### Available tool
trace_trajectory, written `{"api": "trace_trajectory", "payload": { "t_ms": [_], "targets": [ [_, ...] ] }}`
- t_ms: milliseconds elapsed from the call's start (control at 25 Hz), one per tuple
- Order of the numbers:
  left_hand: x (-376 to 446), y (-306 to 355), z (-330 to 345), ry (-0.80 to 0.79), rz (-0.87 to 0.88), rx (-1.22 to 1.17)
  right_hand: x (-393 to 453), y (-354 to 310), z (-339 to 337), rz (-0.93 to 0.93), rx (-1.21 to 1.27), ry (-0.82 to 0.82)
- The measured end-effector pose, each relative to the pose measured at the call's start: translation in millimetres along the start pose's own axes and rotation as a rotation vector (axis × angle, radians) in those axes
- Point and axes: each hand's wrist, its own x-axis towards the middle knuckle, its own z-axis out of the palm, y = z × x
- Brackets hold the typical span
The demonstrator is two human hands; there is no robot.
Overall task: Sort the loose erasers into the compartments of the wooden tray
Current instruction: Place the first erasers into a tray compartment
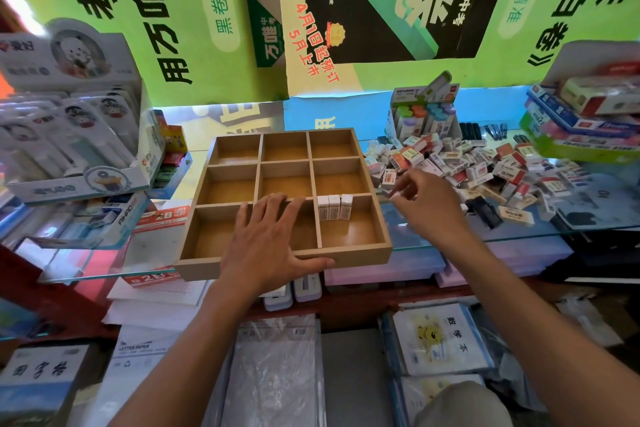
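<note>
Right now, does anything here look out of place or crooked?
The wooden tray sits skewed, its near edge overhanging the glass counter; the left hand rests on it. Loose erasers lie jumbled at right.

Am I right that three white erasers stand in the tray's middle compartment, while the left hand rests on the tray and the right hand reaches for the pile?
Not quite. In the head view the three white erasers stand in the near-right compartment of the wooden tray, not the middle one. The rest holds: the left hand rests on the tray, and the right hand is at the pile of erasers.
</note>
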Motion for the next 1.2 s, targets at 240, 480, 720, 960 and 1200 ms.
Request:
{"api": "trace_trajectory", "payload": {
  "t_ms": [240, 480, 720, 960, 1200],
  "targets": [
    [0, -1, 2, 0.026, 0.001, 0.016, -10, 26, 3, 0.004, 0.203, 0.12],
    [1, -1, 4, 0.025, 0.001, 0.006, 4, 58, -24, 0.072, -0.012, 0.215],
    [0, -1, 2, 0.019, -0.002, 0.006, 16, 41, -13, -0.218, -0.155, 0.119],
    [-1, -1, 1, 0.011, -0.006, 0.003, 24, 20, 1, -0.082, -0.123, 0.067],
    [0, 0, 2, 0.013, -0.008, 0.012, 13, 17, -24, 0.23, 0.651, 0.063]
  ]
}}
